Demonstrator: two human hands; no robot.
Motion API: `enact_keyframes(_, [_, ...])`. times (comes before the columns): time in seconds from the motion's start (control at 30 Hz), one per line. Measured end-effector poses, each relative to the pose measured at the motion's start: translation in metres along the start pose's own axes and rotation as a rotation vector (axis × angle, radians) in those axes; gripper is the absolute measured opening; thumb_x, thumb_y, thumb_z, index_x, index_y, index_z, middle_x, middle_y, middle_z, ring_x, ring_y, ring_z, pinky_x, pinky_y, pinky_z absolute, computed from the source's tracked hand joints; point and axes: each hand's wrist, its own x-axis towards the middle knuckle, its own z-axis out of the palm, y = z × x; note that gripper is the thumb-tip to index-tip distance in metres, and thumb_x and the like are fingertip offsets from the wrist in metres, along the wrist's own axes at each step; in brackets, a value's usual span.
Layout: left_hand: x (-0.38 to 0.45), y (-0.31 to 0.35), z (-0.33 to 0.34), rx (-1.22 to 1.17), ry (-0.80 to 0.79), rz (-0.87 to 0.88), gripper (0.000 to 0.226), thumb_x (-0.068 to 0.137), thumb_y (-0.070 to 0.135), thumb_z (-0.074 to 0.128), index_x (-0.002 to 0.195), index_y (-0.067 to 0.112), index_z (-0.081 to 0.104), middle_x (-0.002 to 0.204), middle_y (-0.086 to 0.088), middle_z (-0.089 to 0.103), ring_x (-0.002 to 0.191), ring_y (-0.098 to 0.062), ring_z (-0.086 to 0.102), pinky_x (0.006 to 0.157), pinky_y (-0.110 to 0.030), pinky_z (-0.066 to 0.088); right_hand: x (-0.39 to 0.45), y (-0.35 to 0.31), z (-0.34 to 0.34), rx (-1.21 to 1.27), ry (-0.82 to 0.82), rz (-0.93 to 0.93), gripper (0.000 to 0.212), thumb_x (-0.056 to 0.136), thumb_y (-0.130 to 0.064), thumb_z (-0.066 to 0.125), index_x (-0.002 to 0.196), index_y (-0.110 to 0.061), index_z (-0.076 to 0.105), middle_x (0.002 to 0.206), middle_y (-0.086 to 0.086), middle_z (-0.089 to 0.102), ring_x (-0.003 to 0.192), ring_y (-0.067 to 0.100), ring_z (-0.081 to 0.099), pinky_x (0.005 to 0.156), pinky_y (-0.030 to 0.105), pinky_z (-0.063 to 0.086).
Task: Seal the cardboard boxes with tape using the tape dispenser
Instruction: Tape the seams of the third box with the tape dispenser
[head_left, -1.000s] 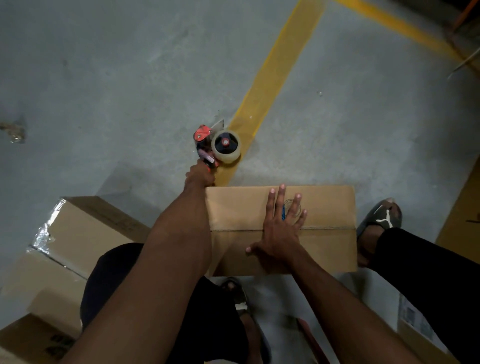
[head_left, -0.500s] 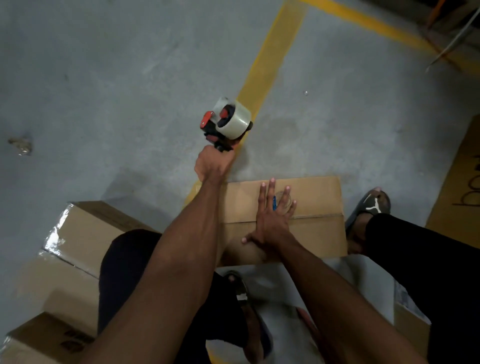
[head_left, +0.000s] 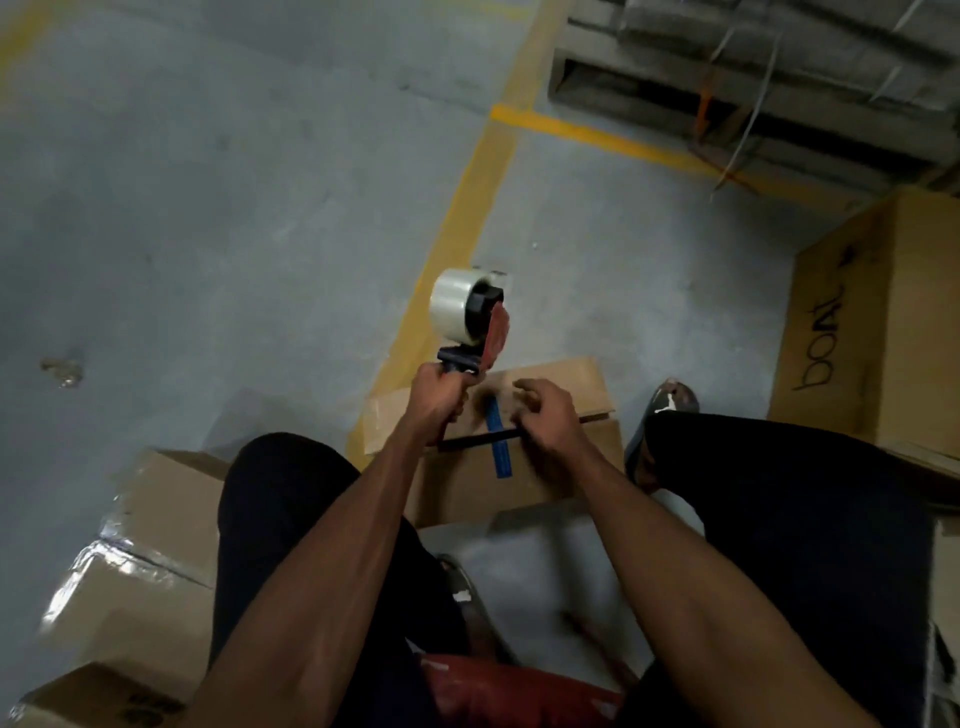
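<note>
Two hands over cardboard box (head_left: 550, 384) on floor between my knees. My left hand (head_left: 435, 404) grips tape dispenser (head_left: 470, 317) handle, roll upright above box's far left edge. My right hand (head_left: 545, 415) blurred, fingers loosely curled above box flaps; grip cannot tell. Blue strip (head_left: 500, 441) crosses flap seam.
</note>
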Motion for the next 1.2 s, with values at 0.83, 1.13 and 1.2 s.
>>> enact_keyframes(0.83, [-0.046, -0.016, 0.043, 0.101, -0.289, -0.029, 0.018, 0.075, 0.012, 0.084, 0.082, 0.007, 0.067, 0.051, 0.001, 0.041, 0.043, -0.015, 0.034, 0.044, -0.025, 0.030, -0.040, 0.048, -0.002, 0.087, 0.099, 0.134, 0.072, 0.080, -0.018, 0.075, 0.145, -0.029, 0.047, 0.114, 0.018, 0.066, 0.108, 0.036, 0.064, 0.087, 0.041, 0.054])
enact_keyframes(1.13, [-0.085, 0.012, 0.031, -0.076, -0.411, 0.013, 0.026, 0.080, 0.006, 0.079, 0.064, 0.017, 0.061, 0.053, 0.002, 0.031, 0.043, -0.013, 0.026, 0.046, -0.026, 0.022, -0.062, -0.045, -0.072, 1.058, 0.101, 0.260, 0.031, 0.111, -0.033, 0.038, 0.118, -0.025, 0.067, 0.116, 0.001, 0.070, 0.109, 0.027, 0.066, 0.094, 0.054, 0.054])
enact_keyframes(1.2, [-0.098, 0.015, 0.028, -0.132, -0.433, 0.020, 0.040, 0.081, 0.005, 0.078, 0.054, 0.022, 0.055, 0.052, 0.003, 0.029, 0.041, -0.012, 0.023, 0.046, -0.026, 0.020, -0.079, -0.052, -0.075, 1.054, 0.088, 0.214, 0.032, 0.111, -0.038, 0.037, 0.116, -0.025, 0.067, 0.120, 0.001, 0.069, 0.113, 0.027, 0.066, 0.099, 0.052, 0.051])
